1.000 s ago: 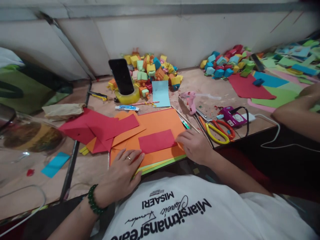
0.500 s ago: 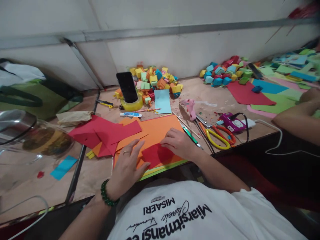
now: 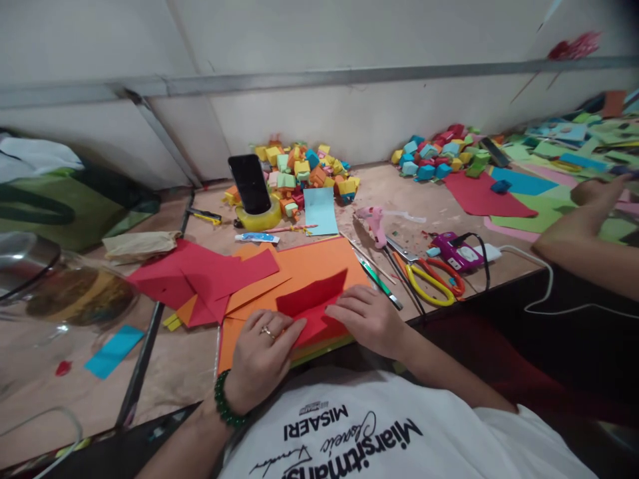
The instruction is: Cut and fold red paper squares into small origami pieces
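- White T-shirt [image 3: 369, 406] at bottom centre, its black print upside down: "MISAERI" reads plainly, "Miarsitmans" runs off the bottom edge.
- Left hand [image 3: 262, 356], lower centre, ringed, with a green beaded bracelet [image 3: 227, 402]: fingers bent, thumb close by, on the left end of a red paper rectangle [image 3: 319, 318]; pinching or pressing, I cannot tell.
- Right hand [image 3: 369, 319]: fingers curled over the sheet's right end, thumb hidden, grip unclear.
- The rectangle lies mid-frame, creased, far flap raised, over flat orange paper sheets [image 3: 324, 256].
- Left of these, overlapping red paper pieces [image 3: 224, 273] cover part of the orange.
- Right of centre, a green-handled cutter [image 3: 380, 283] and yellow-and-orange-handled scissors [image 3: 429, 285] crowd the right hand's side; a purple socket adapter [image 3: 456, 253] sits beyond.
- Farther, a pink glue gun [image 3: 374, 223] and a blue-and-white tube [image 3: 257, 237], its lettering too small to read.
- Upper centre, a black phone [image 3: 249, 183] stands in a yellow tape roll [image 3: 259, 218], partly blocking multicoloured paper cubes [image 3: 299, 169].
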Motion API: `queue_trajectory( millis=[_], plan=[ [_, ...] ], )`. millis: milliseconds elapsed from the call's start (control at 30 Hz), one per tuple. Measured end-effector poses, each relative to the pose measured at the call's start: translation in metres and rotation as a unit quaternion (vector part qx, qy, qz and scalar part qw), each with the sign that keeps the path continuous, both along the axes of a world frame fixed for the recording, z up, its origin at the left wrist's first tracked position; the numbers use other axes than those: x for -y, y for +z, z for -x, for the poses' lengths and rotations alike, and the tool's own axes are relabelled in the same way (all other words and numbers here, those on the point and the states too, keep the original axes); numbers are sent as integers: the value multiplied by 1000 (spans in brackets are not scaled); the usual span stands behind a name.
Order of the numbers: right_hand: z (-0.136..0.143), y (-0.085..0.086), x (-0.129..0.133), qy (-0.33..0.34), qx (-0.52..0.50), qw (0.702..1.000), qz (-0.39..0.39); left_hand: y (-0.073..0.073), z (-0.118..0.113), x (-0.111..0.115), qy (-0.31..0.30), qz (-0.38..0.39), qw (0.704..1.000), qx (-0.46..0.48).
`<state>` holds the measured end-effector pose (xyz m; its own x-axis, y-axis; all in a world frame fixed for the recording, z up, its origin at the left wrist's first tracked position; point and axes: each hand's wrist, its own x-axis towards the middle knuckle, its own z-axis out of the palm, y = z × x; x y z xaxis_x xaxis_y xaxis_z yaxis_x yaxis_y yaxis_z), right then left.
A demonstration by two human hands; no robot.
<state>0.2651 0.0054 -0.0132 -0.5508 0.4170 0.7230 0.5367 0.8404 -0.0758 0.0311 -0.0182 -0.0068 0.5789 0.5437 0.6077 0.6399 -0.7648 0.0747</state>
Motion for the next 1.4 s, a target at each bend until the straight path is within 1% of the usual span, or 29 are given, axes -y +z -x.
queue_trajectory(
  millis=[67, 133, 200, 267, 367, 433, 467, 600, 667, 733, 800, 867, 967, 1067, 1133, 1233, 1333, 1400],
  plan=[
    [-3, -5, -1, -1, 16, 999, 33, -1, -2, -3, 15, 41, 999, -4],
    [-8, -10, -1, 4, 18, 998, 64, -3, -2, -4, 48, 60, 997, -30],
    [-13, -14, 0, 12, 13, 996, 83, -3, -1, -4, 78, 51, 994, -65],
    [-15, -18, 1, 10, 14, 996, 86, -2, 0, -3, 86, 33, 992, -85],
    [-16, -20, 4, -26, 33, 996, 79, 1, 0, 1, 63, 6, 994, -92],
    [-14, -19, 6, -54, 44, 994, 79, 1, -2, 4, 44, -4, 994, -100],
    [-12, -18, 7, -56, 50, 994, 81, 1, -3, 5, 35, -4, 994, -107],
    [-7, -19, 12, -20, 63, 993, 96, -1, -10, 6, 3, 10, 989, -146],
    [-7, -24, 12, -11, 48, 994, 99, -1, -12, 4, 2, 16, 988, -156],
    [-8, -32, 12, 1, 14, 994, 106, 1, -10, 1, 15, 24, 987, -155],
    [-12, -37, 12, 21, -23, 990, 135, 4, -6, -3, 30, 33, 987, -155],
    [-15, -39, 11, 47, -53, 982, 177, 6, 0, -7, 32, 40, 986, -158],
    [-20, -37, 9, 78, -67, 967, 232, 9, 9, -10, 3, 64, 987, -144],
    [-22, -32, 8, 78, -70, 955, 279, 10, 12, -13, -38, 143, 985, -92],
    [-24, -28, 10, 66, -71, 944, 316, 9, 12, -15, -43, 208, 975, -64],
    [-23, -27, 13, 18, -86, 934, 347, 6, 9, -20, -10, 304, 952, -34],
    [-22, -31, 17, -86, -116, 931, 335, 1, 6, -25, 41, 365, 930, 7],
    [-21, -33, 18, -147, -116, 927, 324, -2, 5, -28, 66, 367, 928, 13]
  ],
)
